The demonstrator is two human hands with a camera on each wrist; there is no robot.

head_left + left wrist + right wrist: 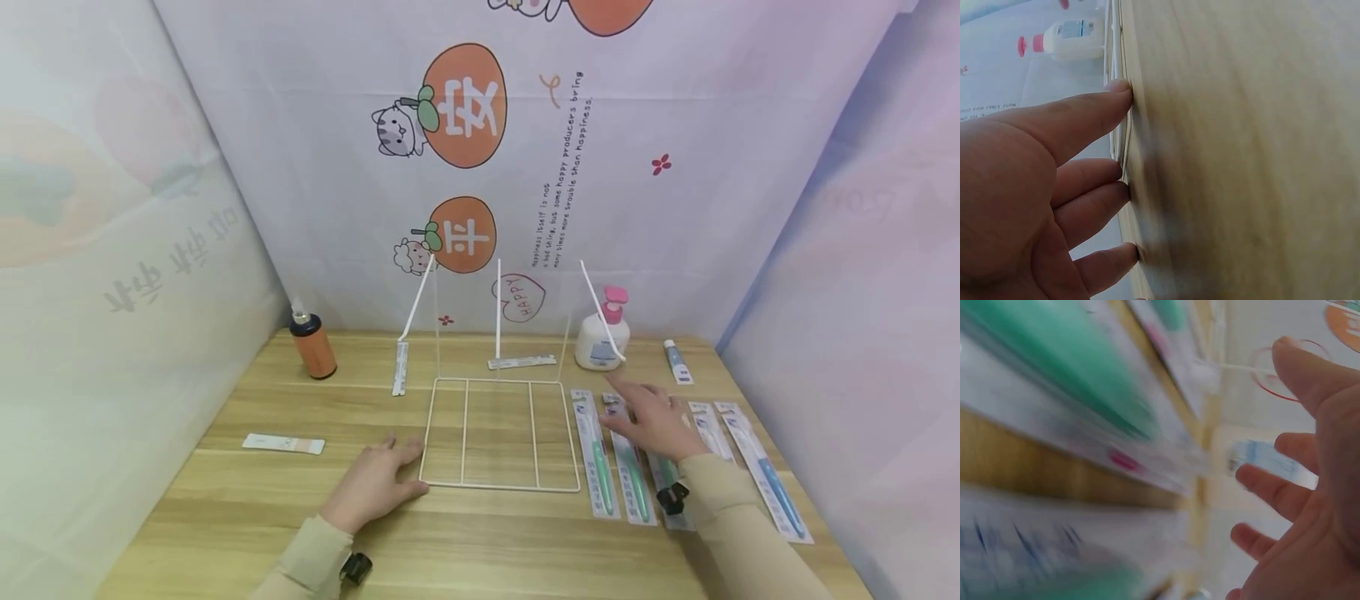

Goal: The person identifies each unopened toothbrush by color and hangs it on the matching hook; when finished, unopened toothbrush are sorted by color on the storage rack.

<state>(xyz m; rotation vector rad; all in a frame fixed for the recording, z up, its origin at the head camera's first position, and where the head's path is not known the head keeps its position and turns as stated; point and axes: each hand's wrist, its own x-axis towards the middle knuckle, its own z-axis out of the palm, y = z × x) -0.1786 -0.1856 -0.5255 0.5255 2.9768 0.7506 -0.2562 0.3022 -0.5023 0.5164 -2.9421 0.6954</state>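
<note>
A clear acrylic rack (501, 433) with white edges and three compartments stands mid-table. My left hand (378, 479) rests flat on the wooden table (225, 517), fingers straight, fingertips (1124, 94) touching the rack's near left corner. My right hand (654, 419) hovers open with fingers spread over a row of packaged toothbrushes (596, 454), holding nothing. The right wrist view is blurred; green-handled packs (1079, 381) lie below the open fingers (1272, 487).
A white pump bottle (602, 337) and a small tube (677, 361) stand at the back right, an orange spray bottle (312, 342) at the back left. A flat packet (283, 444) lies left of my left hand. Fabric walls enclose the table.
</note>
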